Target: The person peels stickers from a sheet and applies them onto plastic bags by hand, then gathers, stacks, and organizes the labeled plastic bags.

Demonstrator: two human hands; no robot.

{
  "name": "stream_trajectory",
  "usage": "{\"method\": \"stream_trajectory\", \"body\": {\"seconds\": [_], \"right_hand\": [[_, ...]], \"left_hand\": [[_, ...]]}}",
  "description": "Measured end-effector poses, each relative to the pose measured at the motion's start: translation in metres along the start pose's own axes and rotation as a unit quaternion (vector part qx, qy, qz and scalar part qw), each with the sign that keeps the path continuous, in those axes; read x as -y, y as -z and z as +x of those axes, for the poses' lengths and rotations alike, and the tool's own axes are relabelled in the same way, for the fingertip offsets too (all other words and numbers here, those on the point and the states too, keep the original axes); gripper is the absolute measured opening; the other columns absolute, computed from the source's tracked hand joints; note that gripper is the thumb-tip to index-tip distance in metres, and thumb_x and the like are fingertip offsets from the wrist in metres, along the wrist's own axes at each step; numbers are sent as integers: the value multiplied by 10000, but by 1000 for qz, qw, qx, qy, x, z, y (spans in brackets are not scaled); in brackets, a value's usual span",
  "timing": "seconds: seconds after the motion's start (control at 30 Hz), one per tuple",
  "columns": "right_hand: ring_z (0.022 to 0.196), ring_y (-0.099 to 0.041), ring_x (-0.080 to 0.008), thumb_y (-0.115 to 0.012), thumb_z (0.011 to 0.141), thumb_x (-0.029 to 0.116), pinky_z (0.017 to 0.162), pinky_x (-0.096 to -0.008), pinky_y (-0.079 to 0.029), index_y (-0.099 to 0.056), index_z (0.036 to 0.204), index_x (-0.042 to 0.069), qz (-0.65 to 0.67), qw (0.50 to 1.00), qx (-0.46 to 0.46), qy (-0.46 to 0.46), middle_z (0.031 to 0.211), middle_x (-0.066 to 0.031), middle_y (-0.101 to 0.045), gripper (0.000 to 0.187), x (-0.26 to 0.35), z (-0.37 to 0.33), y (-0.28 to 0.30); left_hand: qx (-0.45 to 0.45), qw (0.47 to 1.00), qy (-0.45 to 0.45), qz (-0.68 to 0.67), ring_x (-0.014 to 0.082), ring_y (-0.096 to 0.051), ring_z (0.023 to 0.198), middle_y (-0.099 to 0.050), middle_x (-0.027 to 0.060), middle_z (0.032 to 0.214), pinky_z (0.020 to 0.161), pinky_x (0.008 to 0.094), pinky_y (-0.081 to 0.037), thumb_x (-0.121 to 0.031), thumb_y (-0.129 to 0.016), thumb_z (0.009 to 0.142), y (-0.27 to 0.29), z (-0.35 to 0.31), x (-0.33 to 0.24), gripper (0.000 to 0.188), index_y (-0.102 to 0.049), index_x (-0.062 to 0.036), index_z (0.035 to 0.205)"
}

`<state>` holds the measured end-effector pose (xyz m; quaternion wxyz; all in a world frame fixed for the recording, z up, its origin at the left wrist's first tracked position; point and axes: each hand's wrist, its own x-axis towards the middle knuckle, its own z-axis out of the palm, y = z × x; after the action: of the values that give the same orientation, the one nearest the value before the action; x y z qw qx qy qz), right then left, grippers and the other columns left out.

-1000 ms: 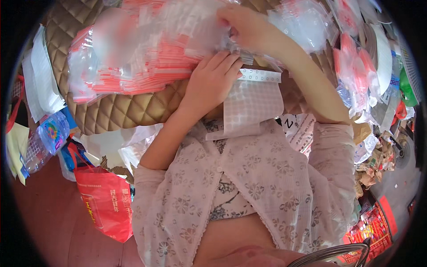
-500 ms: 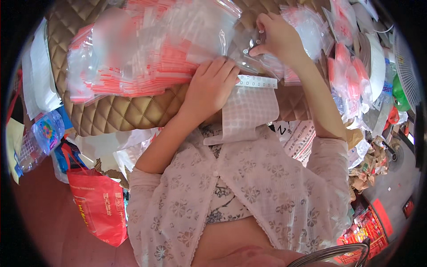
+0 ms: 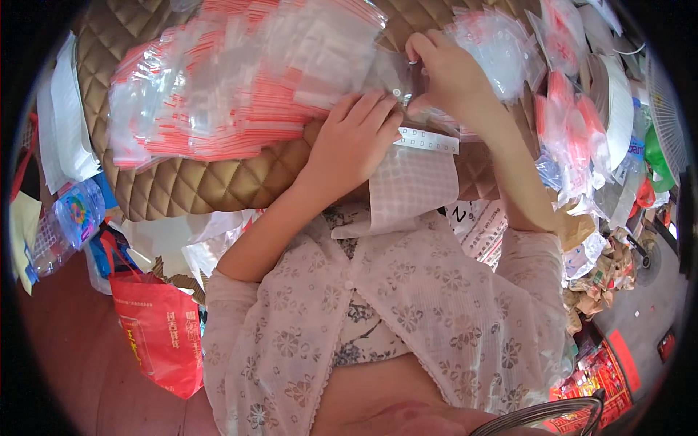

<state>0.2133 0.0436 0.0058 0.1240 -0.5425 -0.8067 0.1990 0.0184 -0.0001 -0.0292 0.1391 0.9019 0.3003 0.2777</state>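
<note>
My left hand (image 3: 356, 142) lies over the end of a white label sheet (image 3: 429, 139), its fingers close together and the thumb side on the printed strip. The sheet's pale backing paper (image 3: 414, 185) hangs toward my lap. Just beyond the left fingertips is a small clear plastic bag (image 3: 392, 76) with small round pieces showing in it. My right hand (image 3: 454, 80) curls at the bag's right side, forefinger bent and thumb lower down. A large overlapping spread of clear zip bags (image 3: 240, 87) with red edges lies left of my hands.
Brown quilted padding (image 3: 196, 189) lies beneath the bags. More clear bags (image 3: 491, 54) are at the far right, with bundled red-edged bags (image 3: 574, 123) beyond. A red carrier bag (image 3: 160, 327) stands low on the left, near a plastic bottle (image 3: 76, 214). Crumpled brown paper (image 3: 607, 280) lies right.
My left hand has shifted slightly right along with the label sheet. The right hand has moved a little left and down, and the small clear bag between them has shifted left.
</note>
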Motion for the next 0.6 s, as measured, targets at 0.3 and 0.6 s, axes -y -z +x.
{"method": "stream_trajectory", "body": {"seconds": [0.3,0.6], "right_hand": [[799,-533,-321,-717,611,80,671,-387,-439,-470,882,38,0,1000,-9,1,843,-129,-514,369,4,24,5],[780,-556,-311,-708,625,138,657,-391,-441,-491,847,41,-18,999,-37,15,807,-115,-552,325,24,46,-19]], "left_hand": [[24,999,33,22,246,-505,1068,-570,91,1108,894,373,-408,-189,-615,757,8,-9,2,277,-593,-27,981],[16,999,52,2,261,-521,1062,-576,93,1120,893,397,-427,-177,-613,761,12,-18,3,269,-594,-20,978]]}}
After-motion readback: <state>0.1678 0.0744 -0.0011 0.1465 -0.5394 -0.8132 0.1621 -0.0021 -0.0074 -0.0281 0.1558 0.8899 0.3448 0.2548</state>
